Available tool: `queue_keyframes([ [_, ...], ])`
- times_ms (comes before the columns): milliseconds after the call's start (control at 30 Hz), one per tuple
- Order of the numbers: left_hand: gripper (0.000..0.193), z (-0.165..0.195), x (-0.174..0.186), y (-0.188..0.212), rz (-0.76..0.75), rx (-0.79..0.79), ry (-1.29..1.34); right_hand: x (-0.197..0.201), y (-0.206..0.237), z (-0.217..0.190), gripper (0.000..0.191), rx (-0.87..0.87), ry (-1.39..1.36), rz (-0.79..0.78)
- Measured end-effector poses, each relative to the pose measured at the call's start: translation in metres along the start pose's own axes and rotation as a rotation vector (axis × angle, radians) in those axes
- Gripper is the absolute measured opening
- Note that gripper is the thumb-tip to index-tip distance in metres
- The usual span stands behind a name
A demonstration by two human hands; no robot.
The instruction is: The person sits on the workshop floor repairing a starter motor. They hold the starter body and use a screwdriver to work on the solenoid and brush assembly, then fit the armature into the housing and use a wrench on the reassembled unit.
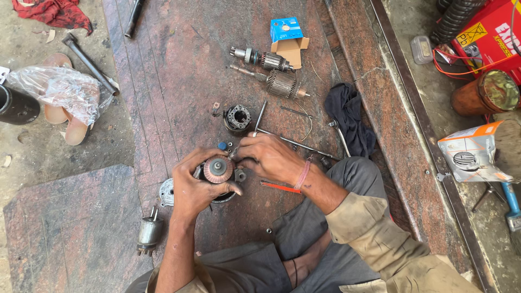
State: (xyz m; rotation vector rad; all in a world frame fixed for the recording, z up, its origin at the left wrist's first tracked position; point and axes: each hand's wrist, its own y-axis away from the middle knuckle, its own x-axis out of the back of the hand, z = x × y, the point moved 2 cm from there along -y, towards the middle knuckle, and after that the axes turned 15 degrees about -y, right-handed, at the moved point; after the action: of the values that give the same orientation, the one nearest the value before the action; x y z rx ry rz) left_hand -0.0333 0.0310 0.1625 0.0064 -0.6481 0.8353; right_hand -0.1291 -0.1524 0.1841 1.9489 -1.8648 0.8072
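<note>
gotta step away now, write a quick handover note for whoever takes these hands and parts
Left hand: wrapped around the round copper-ended motor armature, held over a grey metal end cover.
Right hand: fingertips at the armature's edge; any small part there is hidden.
Nearby on the stone slab: black cylindrical housing, two spare ribbed armatures, red-handled tool, silver solenoid.
Done: motor is apart. Left: parts remain unassembled.

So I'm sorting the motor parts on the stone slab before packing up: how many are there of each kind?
Armatures: 3, one in the left hand at, two by the box at and
Black cylindrical housing: 1
Solenoid: 1
Metal end cover: 1
Total: 6
</note>
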Motion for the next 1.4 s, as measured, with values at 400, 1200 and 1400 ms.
queue_keyframes([
  [400,0.073,0.007,0.009,-0.001,-0.083,-0.002,-0.068,-0.009,0.002,0.012,0.034,-0.310,-0.168,0.171],
  [1200,0.056,0.017,0.024,0.001,-0.161,0.103,-0.079,-0.009,-0.025,0.030,0.047,-0.849,-1.012,-0.029],
  [1400,0.055,0.014,0.029,0.005,-0.149,0.108,-0.104,-0.015,-0.034,0.026,0.048,-0.888,-0.500,0.063],
])
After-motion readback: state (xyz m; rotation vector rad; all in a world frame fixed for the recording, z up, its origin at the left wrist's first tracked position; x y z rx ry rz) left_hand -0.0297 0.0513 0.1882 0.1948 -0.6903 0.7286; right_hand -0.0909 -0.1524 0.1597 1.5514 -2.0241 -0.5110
